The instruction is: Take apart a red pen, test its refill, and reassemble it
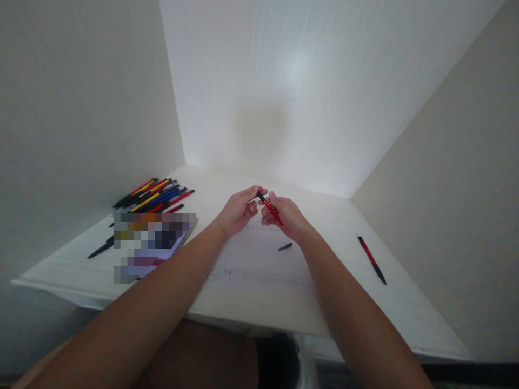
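Note:
A red pen [271, 208] with a black end is held up between my two hands over the middle of the table. My left hand [240, 209] pinches the black end between thumb and fingers. Around the red barrel, the fingers of my right hand [287, 212] are closed. Below them, a small black pen part [285, 247] lies on a white sheet of paper [255, 254] with speckled marks along its edges. Whether the pen is whole cannot be made out.
A pile of red, yellow, blue and black pens [152, 195] lies at the left. In front of it is a blurred-out flat item [156, 248]. One red and black pen [372, 259] rests alone at the right. White walls enclose the white table [336, 216] on three sides.

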Tool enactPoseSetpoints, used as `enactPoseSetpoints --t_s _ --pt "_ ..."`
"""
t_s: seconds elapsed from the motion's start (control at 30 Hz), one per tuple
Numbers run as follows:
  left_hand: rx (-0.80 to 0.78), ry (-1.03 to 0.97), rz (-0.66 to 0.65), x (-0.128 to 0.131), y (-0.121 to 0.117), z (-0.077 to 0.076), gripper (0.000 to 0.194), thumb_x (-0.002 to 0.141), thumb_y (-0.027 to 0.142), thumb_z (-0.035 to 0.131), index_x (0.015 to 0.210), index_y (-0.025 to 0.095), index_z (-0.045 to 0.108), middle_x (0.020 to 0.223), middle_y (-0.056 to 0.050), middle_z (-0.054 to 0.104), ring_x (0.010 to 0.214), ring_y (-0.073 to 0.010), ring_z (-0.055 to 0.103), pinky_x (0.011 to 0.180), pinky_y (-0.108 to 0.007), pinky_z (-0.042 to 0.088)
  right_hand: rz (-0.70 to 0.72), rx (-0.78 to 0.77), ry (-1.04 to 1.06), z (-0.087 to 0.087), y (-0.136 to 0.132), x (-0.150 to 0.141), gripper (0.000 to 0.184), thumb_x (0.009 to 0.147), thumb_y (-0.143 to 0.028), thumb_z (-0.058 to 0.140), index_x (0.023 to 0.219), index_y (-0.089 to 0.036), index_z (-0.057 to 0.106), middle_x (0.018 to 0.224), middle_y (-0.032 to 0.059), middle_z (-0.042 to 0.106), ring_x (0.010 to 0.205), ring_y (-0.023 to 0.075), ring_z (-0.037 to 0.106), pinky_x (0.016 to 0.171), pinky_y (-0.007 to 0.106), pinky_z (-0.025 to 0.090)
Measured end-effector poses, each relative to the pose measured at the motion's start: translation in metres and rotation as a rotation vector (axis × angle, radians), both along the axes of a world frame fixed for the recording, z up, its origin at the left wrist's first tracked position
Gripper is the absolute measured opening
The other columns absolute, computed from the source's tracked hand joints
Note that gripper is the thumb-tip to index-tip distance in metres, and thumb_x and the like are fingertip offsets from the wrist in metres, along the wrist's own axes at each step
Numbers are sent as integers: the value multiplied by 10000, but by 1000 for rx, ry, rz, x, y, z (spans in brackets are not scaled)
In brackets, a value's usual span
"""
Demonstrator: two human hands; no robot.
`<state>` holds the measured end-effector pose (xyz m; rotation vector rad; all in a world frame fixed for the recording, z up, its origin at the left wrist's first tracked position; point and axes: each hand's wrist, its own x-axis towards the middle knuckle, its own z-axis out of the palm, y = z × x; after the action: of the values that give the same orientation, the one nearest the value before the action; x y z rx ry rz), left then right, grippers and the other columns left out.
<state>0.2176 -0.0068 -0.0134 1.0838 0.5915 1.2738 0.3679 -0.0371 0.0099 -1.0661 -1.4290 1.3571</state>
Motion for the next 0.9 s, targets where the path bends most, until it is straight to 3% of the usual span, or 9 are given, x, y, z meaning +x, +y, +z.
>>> enactPoseSetpoints --t_s 0.13,0.2,0.33,0.47,0.63,0.73,0.8,0.83,0.9 --pt "-34 10 100 2 -1 -7 269 836 417 713 871 151 688 1009 -87 682 647 -103 561 551 -234 449 -87 266 -411 -12 9 5 237 901 -311 517 710 -191 590 614 13 544 586 147 493 634 320 394" --pt "-45 11 112 3 0 -11 268 833 411 716 846 146 680 1006 -89 682 608 -89 544 534 -232 437 -88 320 -446 -16 11 4 217 887 -252 522 681 -199 569 648 12 527 647 151 466 679 314 378" --pt "-33 20 121 4 3 -13 245 843 377 712 839 136 671 993 -90 684 571 -63 518 532 -215 433 4 237 -381 -16 10 4 246 895 -246 491 654 -209 520 593 -9 444 598 140 402 609 294 363" --pt "13 69 126 4 6 -11 276 881 397 663 825 127 661 960 -100 681 539 -58 501 514 -215 425 115 124 -266 -11 5 6 267 915 -268 461 653 -218 465 548 -42 326 503 112 310 498 271 310" --pt "108 209 218 11 3 -11 298 897 440 630 930 143 640 963 -94 669 632 -99 569 568 -236 451 160 -27 -9 -10 7 13 317 890 -256 536 595 -212 426 539 -45 329 472 96 308 469 267 293" --pt "180 336 332 19 -5 -13 401 773 406 772 1020 151 584 887 -50 636 604 -101 521 566 -246 416 50 -44 177 -13 16 29 317 931 -308 512 636 -211 448 545 -45 361 490 100 350 494 251 337" --pt "317 474 331 24 -14 -14 422 681 319 843 968 154 581 811 -10 606 583 -94 471 592 -253 398 -149 -82 391 -17 24 42 264 939 -320 531 702 -206 503 597 -29 458 539 103 441 531 239 396" --pt "498 629 237 27 -19 -15 341 737 318 796 952 154 588 784 -3 596 593 -101 473 608 -259 399 -258 -135 500 -20 28 48 232 931 -314 559 730 -201 533 616 -24 496 546 104 465 534 237 416" --pt "674 763 34 31 -28 -16 291 696 321 828 854 164 641 737 6 606 621 -117 512 637 -266 411 -323 -154 547 -25 35 57 204 938 -309 569 764 -202 554 599 -35 497 503 94 446 508 223 424"
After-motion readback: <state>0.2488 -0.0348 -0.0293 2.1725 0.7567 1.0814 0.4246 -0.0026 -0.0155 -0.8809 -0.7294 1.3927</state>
